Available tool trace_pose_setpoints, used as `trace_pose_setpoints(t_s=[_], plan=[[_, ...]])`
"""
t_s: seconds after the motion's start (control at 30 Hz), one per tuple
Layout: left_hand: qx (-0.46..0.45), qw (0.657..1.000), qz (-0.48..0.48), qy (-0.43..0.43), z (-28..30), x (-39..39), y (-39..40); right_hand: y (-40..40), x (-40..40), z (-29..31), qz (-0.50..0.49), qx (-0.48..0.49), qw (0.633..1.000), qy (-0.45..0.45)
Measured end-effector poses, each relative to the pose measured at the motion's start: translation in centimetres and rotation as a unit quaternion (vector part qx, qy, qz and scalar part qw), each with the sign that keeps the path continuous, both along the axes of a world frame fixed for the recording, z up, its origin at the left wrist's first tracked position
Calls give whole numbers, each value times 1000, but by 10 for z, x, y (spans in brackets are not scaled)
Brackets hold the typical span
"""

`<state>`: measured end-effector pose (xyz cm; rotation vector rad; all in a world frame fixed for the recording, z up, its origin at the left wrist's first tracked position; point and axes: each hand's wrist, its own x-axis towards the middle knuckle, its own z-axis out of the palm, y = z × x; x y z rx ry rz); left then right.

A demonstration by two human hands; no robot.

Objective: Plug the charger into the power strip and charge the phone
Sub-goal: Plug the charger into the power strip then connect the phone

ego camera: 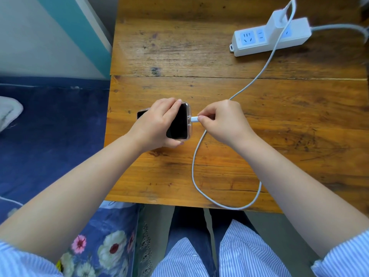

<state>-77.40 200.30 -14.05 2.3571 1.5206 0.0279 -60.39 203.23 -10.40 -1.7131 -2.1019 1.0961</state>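
Observation:
A black phone [179, 122] in a clear case lies on the wooden table [219, 62], gripped across its middle by my left hand [157, 120]. My right hand [223, 120] pinches the white cable plug [194, 118], whose tip meets the phone's right end. The white cable [199, 188] loops toward the table's front edge and runs up to the white charger [278, 19]. The charger stands plugged into the white power strip [269, 37] at the back right.
The power strip's grey cord [339, 28] leaves to the right. A blue bed cover [50, 126] lies left of the table, with a white cloth [10, 112] on it. Below the table edge are my legs and striped shirt.

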Motion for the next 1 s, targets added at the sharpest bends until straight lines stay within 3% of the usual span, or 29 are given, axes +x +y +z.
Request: trace_pose_setpoints(t_s=[0.47, 0.63, 0.83, 1.0], plan=[[8, 999, -28, 33, 0, 6, 1, -5, 0, -17, -33, -55, 998, 19], [20, 993, -80, 84, -1, 6, 2, -8, -2, -29, -42, -105, 992, 50], [-18, 992, -71, 100, -13, -3, 8, -5, -3, -47, -58, -175, 979, 86], [-49, 984, -84, 151, -27, -12, 43, -1, -4, -62, -49, -134, 988, 53]])
